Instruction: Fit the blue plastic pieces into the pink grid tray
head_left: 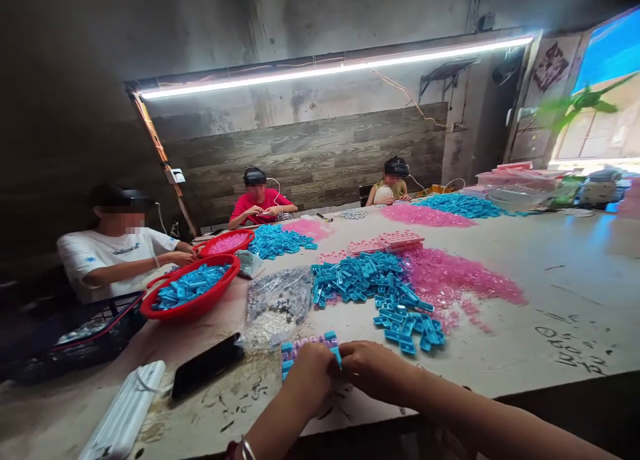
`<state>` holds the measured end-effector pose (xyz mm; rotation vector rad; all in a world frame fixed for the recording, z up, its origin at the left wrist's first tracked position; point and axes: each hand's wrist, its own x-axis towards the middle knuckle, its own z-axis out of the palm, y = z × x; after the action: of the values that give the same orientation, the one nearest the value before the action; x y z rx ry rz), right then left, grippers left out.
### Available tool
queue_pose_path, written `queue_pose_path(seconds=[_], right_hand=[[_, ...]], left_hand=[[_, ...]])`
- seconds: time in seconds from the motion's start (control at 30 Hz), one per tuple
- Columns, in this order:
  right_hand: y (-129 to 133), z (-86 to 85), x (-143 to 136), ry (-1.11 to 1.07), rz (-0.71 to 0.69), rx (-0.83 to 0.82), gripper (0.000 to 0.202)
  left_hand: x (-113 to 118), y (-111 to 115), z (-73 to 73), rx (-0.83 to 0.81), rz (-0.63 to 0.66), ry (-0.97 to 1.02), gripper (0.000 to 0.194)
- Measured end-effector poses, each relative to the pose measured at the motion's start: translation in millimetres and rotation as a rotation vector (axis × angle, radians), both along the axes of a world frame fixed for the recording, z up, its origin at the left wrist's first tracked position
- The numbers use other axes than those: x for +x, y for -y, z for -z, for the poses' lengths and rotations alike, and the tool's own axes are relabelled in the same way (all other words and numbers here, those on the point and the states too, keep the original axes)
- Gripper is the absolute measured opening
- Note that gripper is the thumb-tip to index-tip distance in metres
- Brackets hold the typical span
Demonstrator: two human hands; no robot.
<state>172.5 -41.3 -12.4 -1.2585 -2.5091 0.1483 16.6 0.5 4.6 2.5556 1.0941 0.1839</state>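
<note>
Near the table's front edge, my left hand [311, 368] and my right hand [369, 365] meet with fingers pinched on a small blue plastic piece [338, 357]. Most of that piece is hidden by the fingers. Just behind and partly under my left hand lies a pink rack [305, 342] with blue pieces along its edges. Beyond my hands spreads a heap of blue plastic pieces [357, 277], some lying loose toward me. A pile of clear pink pieces [455, 280] adjoins it on the right.
Left of the rack are a plastic bag of small parts [280, 300], a black phone [207, 365] and a white power bank-like block [125, 410]. A red basin [230, 265] holds blue pieces. Pink trays [400, 240] lie behind the heap. Several people, including one in white [125, 253], sit around the table.
</note>
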Motion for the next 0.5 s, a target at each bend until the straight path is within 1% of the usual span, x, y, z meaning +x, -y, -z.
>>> queue_pose_path(seconds=[0.07,0.13,0.23,0.33,0.4,0.5], right_hand=[[-1.0,-1.8,-0.4,-0.019,-0.02,-0.021,0.027],[-2.4,-4.9,0.2,-0.014,-0.029,-0.058,0.026],[-5.5,-8.9,2.6,-0.085,-0.069,-0.097,0.025],[-7.7,-9.1,4.5,-0.223,-0.128,-0.121,0.024],[-7.4,-7.3,4.2,-0.238,-0.11,-0.136,0.024],[-5.4,-3.1,1.6,-0.15,-0.036,-0.111,0.025]], left_hand=[[-0.7,-1.5,-1.1,-0.009,-0.035,0.062,0.029],[-1.8,-3.3,-2.8,-0.042,-0.034,0.098,0.036],[-2.2,-4.8,-5.2,-0.049,-0.009,0.047,0.031],[-0.5,-4.3,-5.9,0.033,-0.029,-0.032,0.026],[1.2,-4.0,-5.1,0.058,-0.045,-0.037,0.025],[2.7,-5.6,-2.9,-0.049,-0.039,0.041,0.023]])
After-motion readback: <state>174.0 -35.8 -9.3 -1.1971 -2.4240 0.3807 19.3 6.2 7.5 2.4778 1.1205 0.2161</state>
